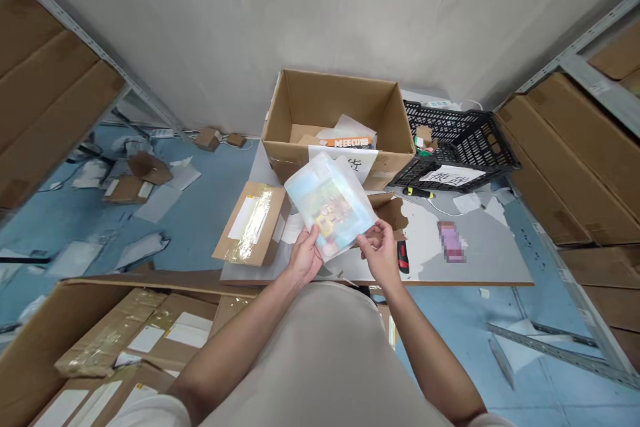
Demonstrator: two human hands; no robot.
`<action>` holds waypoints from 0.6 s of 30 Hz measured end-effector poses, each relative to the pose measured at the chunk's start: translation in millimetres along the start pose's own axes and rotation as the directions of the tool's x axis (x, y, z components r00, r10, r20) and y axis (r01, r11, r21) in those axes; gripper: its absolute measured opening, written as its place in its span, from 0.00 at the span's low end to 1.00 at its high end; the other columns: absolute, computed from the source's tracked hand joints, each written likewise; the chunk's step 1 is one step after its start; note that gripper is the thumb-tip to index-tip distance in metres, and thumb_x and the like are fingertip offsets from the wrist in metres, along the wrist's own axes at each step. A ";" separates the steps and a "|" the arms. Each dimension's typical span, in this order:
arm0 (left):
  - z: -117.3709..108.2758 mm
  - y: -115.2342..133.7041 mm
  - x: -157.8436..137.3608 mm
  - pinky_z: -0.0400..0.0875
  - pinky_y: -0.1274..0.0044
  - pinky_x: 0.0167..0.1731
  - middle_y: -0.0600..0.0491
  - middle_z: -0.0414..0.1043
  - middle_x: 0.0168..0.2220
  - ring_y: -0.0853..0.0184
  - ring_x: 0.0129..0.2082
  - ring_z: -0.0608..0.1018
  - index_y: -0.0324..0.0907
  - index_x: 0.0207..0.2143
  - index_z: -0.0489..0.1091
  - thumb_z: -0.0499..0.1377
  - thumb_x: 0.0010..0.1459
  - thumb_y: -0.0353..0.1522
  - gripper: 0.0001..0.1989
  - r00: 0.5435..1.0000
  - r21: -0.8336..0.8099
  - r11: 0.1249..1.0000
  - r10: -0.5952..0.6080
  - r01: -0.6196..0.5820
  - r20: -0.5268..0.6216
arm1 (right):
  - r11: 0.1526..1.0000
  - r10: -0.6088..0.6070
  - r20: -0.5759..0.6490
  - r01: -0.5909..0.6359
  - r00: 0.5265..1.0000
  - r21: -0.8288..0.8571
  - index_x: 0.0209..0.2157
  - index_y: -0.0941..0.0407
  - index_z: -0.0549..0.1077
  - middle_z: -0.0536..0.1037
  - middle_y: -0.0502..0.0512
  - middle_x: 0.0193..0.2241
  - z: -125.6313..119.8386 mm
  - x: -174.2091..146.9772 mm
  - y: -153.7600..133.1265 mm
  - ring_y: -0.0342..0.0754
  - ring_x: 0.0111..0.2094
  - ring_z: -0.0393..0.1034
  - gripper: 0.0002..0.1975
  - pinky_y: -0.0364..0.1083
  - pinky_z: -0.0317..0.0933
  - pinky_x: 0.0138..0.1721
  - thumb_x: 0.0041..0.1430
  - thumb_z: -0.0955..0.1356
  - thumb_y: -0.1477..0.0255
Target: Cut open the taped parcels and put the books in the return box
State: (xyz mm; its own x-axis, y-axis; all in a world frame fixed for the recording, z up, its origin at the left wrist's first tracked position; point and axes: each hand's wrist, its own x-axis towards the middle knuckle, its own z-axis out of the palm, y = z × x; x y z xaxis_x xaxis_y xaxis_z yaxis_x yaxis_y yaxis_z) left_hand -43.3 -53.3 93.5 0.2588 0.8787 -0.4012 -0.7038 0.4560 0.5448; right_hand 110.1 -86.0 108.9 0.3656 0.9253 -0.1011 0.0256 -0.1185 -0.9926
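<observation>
Between my two hands is a flat, light-blue printed package (333, 203) in what looks like a clear or frosted sleeve, held tilted above the table. My left hand (306, 257) grips its lower left corner, thumb on top. At the lower right edge, my right hand (381, 250) pinches it with thumb and fingers. Behind the package stands a large open cardboard box (345, 97) with papers and an orange-lettered item (349, 142) inside. A taped carton (253, 223) sits to the left. An opened small carton (393, 210) is partly hidden behind my right hand.
A red-and-black cutter (403, 257) and a black-and-yellow tool (419, 193) lie on the table (480, 267). A black plastic crate (460, 140) stands back right. A pixelated pink object (451, 241) is at right. Lower left, a big box (75, 300) holds several parcels. Shelves flank both sides.
</observation>
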 end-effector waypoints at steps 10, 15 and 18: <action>-4.7 -8.8 -7.1 0.71 0.65 0.48 0.45 0.69 0.52 0.56 0.52 0.72 0.39 0.50 0.66 0.53 0.60 0.36 0.18 0.990 -0.099 0.986 -0.140 0.136 -0.029 | 0.877 0.249 0.248 -0.327 0.936 0.352 0.32 0.54 0.68 0.72 0.46 0.26 -10.1 14.6 7.1 0.41 0.25 0.65 0.19 0.41 0.63 0.26 0.39 0.76 0.64; -9.3 -18.0 -11.9 0.73 0.67 0.44 0.46 0.69 0.53 0.58 0.50 0.73 0.41 0.51 0.64 0.55 0.59 0.35 0.18 0.988 -0.123 0.987 -0.118 0.105 -0.100 | 0.841 0.270 0.320 -0.385 0.908 0.380 0.34 0.54 0.72 0.76 0.51 0.31 -5.7 12.1 13.2 0.44 0.31 0.69 0.18 0.46 0.66 0.36 0.42 0.75 0.62; -11.0 -22.3 -14.6 0.70 0.66 0.48 0.47 0.70 0.52 0.60 0.51 0.72 0.41 0.50 0.65 0.56 0.59 0.33 0.17 0.994 -0.131 0.990 -0.065 0.053 -0.089 | 0.816 0.279 0.335 -0.406 0.900 0.412 0.38 0.51 0.71 0.75 0.49 0.36 -3.3 8.8 15.6 0.43 0.34 0.69 0.18 0.46 0.67 0.38 0.43 0.75 0.65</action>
State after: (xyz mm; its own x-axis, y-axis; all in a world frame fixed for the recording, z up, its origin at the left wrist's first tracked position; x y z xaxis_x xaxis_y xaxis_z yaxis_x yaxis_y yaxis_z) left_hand -38.7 -77.8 79.0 0.2437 0.8312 -0.4997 -0.7701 0.4790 0.4213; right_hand 116.8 -80.9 92.8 0.0244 0.9204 -0.3901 -0.5111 -0.3239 -0.7962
